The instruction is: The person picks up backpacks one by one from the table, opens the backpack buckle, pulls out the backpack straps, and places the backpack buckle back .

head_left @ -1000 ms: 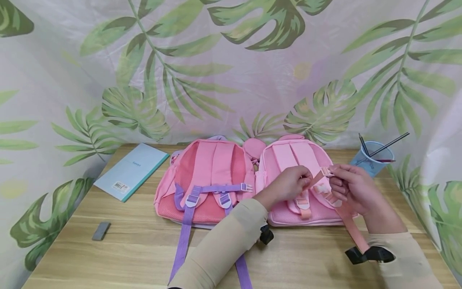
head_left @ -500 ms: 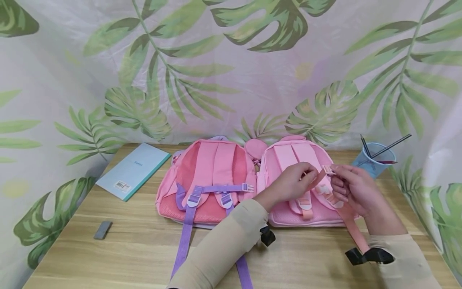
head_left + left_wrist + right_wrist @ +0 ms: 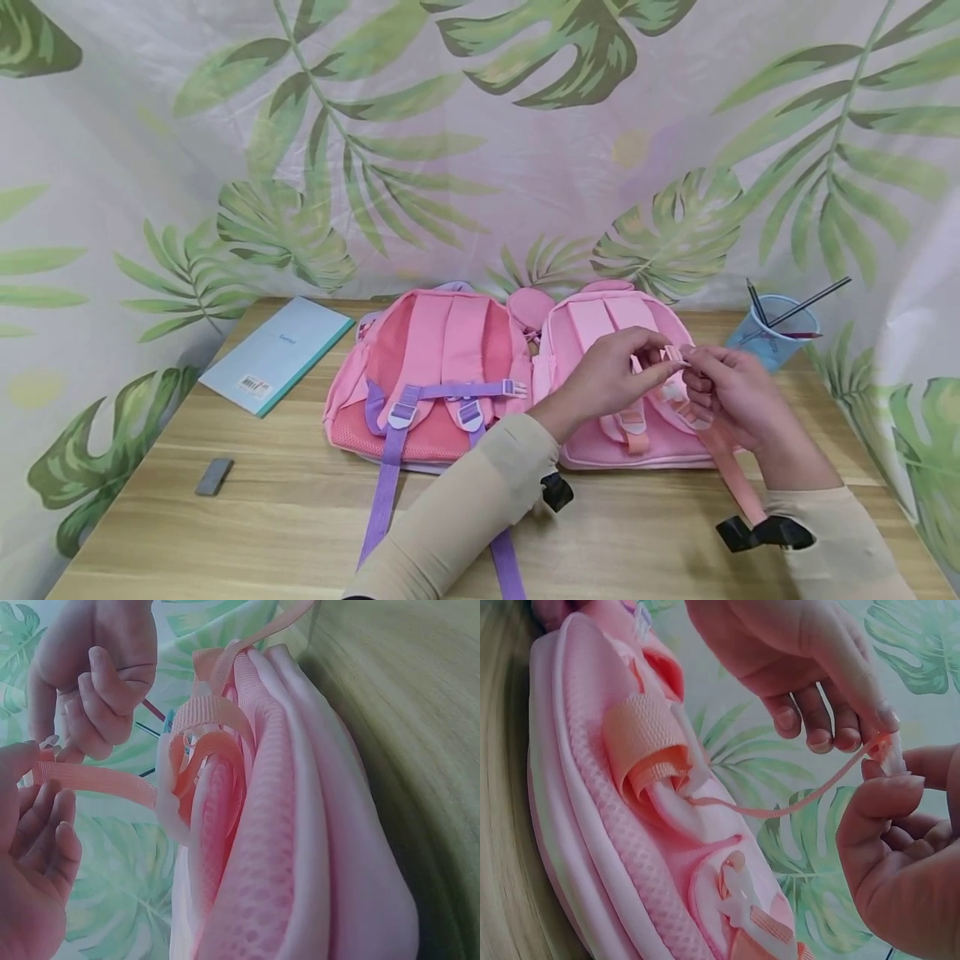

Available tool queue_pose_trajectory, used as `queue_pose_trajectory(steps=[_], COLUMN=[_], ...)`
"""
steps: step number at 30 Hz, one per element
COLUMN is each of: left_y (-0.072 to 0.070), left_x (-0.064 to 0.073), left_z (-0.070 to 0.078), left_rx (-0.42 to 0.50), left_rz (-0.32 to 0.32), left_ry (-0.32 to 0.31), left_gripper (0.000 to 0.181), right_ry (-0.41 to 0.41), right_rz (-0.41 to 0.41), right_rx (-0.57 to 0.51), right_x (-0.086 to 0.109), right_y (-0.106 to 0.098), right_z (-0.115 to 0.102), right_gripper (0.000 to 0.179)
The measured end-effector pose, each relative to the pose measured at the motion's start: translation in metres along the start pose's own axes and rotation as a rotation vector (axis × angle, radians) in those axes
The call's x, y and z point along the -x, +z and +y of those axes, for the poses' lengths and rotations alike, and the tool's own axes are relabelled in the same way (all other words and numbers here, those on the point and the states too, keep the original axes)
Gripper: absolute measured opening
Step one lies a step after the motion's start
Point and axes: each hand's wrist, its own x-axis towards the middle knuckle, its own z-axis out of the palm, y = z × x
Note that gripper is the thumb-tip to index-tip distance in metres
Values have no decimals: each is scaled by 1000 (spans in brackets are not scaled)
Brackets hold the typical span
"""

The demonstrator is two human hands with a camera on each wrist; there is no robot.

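A light pink backpack (image 3: 585, 446) lies with its shoulder straps facing up. From it runs a thin peach strap (image 3: 780, 811) that ends in a small pale plastic buckle (image 3: 889, 756), held up above the bag. My left hand (image 3: 618, 371) pinches the buckle between thumb and fingertips, its other fingers loosely bent. On the buckle's other side, my right hand (image 3: 731, 396) pinches it with thumb and index finger, the other fingers curled in. Fingertips partly cover the buckle. Another peach strap (image 3: 735, 479) hangs from the bag beneath my right wrist.
A darker pink backpack (image 3: 427, 333) with purple straps (image 3: 386, 475) lies touching the left side of the light one. Farther left are a light blue notebook (image 3: 277, 354) and a grey eraser (image 3: 215, 477). A blue cup (image 3: 772, 337) with pencils stands behind my right hand.
My left hand has moved slightly right and up along the strap, from the webbing to the buckle. The right hand stays nearly in place, still pinching the buckle.
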Motion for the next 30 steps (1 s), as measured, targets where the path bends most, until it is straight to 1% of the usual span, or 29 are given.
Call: queue_pose_trajectory(steps=[3, 6, 13, 19, 22, 25, 28, 30], left_y=[-1, -1, 0, 0, -1, -1, 0, 2], left_x=[1, 3, 4, 4, 4, 3, 2, 1], left_z=[-2, -5, -9, -10, -10, -11, -14, -16], left_rx=[3, 19, 44, 66, 87, 101, 88, 81], left_rz=[5, 7, 28, 17, -11, -70, -130, -153], left_ry=[11, 19, 39, 10, -26, -83, -136, -156], left_gripper=[21, 22, 24, 23, 26, 29, 30, 30], right_ry=[13, 16, 21, 23, 21, 25, 27, 25], right_rz=[31, 37, -1, -20, -12, -2, 6, 10], right_rx=[20, 16, -66, -88, -81, -80, -81, -82], right_x=[0, 0, -2, -2, -2, -2, -2, -2], right_y=[1, 1, 3, 4, 4, 5, 5, 5], right_z=[1, 2, 1, 2, 2, 2, 1, 1], right_gripper=[31, 31, 34, 34, 34, 34, 35, 35])
